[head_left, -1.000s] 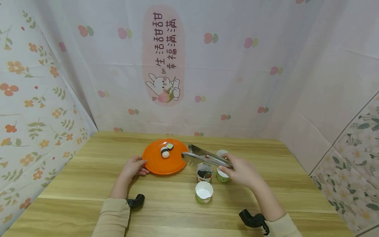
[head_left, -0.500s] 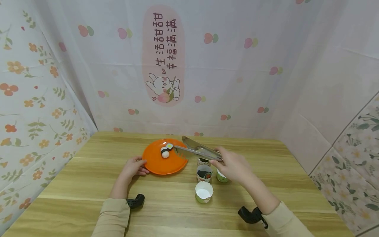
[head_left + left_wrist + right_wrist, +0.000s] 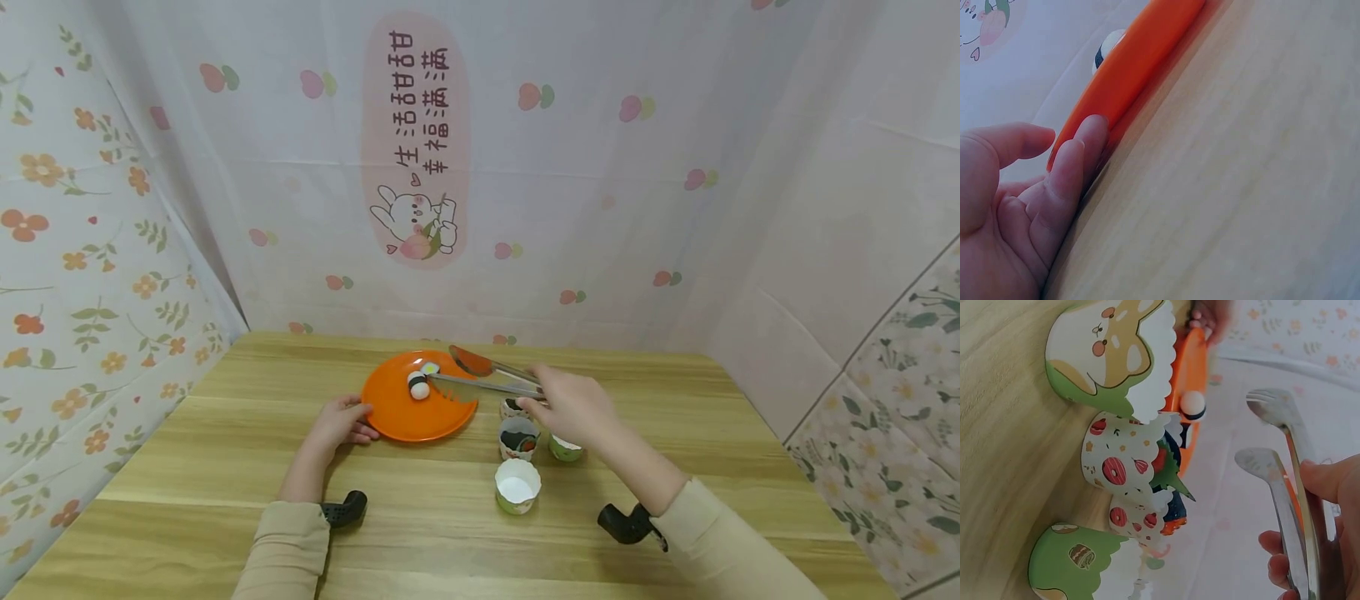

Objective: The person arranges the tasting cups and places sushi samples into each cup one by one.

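My left hand [image 3: 341, 423] pinches the left rim of an orange plate [image 3: 397, 421], thumb at the rim and fingers against its outer side. On the plate, a white toy sushi piece with a black band [image 3: 417, 386] touches a small sushi roll with a yellow centre [image 3: 430, 368]. Metal tongs [image 3: 1294, 440] are gripped in my right hand [image 3: 581, 408], over the plate's right side. Their two arms stand apart with nothing between them in the right wrist view. In the head view one tip overlaps the yellow-centred roll; contact cannot be told.
Right of the plate stand several paper cups. The front green cup [image 3: 517, 492] looks white inside. A donut-patterned cup [image 3: 519, 442] holds dark, green and red pieces; another [image 3: 514, 408] behind it holds something dark. A green cup [image 3: 566, 452] sits partly under my right hand.
My right hand has carried the tongs leftward from above the cups to over the plate, near the yellow-centred roll. My left hand and the plate have stayed in place.
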`<act>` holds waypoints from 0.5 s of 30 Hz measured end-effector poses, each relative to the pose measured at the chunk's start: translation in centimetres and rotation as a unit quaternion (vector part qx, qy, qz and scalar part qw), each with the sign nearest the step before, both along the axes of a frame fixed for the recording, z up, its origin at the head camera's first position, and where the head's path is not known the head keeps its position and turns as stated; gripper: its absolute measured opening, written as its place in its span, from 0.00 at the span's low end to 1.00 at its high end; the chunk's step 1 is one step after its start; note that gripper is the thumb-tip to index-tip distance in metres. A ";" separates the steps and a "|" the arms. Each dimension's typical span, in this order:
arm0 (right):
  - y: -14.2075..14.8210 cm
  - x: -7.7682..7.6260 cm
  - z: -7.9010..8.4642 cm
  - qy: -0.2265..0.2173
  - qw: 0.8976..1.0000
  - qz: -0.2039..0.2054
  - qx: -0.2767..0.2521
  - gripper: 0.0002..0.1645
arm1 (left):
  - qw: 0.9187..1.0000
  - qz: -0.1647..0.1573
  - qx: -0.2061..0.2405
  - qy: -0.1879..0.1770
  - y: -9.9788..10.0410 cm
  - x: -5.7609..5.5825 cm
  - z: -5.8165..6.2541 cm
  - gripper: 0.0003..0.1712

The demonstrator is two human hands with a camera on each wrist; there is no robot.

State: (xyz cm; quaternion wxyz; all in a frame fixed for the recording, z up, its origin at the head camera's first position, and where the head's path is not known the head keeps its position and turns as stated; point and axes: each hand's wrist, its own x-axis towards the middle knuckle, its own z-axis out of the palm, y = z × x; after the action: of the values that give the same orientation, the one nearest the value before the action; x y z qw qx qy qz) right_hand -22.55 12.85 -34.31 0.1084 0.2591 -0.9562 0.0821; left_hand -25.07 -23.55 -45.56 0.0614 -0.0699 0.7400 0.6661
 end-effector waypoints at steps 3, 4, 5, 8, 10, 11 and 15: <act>-0.3 -0.2 0.1 0.005 1.000 0.003 0.011 0.31 | 1.000 -0.002 0.001 0.002 0.0 0.0 0.1 0.30; -0.4 -0.3 0.2 0.005 1.000 0.004 0.013 0.31 | 1.000 -0.003 0.001 0.003 0.0 0.0 0.1 0.30; -0.5 -0.4 0.2 0.005 1.000 0.005 0.017 0.31 | 1.000 -0.003 0.001 0.003 0.0 0.0 0.1 0.31; -0.9 -0.6 0.4 0.001 1.000 0.006 0.027 0.31 | 1.000 -0.003 0.002 0.003 0.0 0.0 0.1 0.31; -1.1 -0.8 0.5 -0.002 0.999 0.007 0.033 0.31 | 1.000 -0.002 0.002 0.003 0.0 0.0 0.1 0.31; -1.3 -0.9 0.6 -0.003 0.999 0.008 0.038 0.32 | 1.000 -0.002 0.000 0.002 0.0 0.0 0.1 0.31; -1.7 -1.3 0.6 0.000 0.999 0.012 0.053 0.32 | 1.000 0.001 -0.003 -0.001 0.0 -0.1 0.0 0.30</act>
State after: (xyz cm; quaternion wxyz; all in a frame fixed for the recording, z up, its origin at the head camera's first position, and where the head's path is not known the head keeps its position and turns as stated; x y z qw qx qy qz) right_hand -23.88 11.17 -33.73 0.0935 0.2756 -0.9562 0.0329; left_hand -25.14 -23.52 -45.54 0.0614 -0.0710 0.7417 0.6641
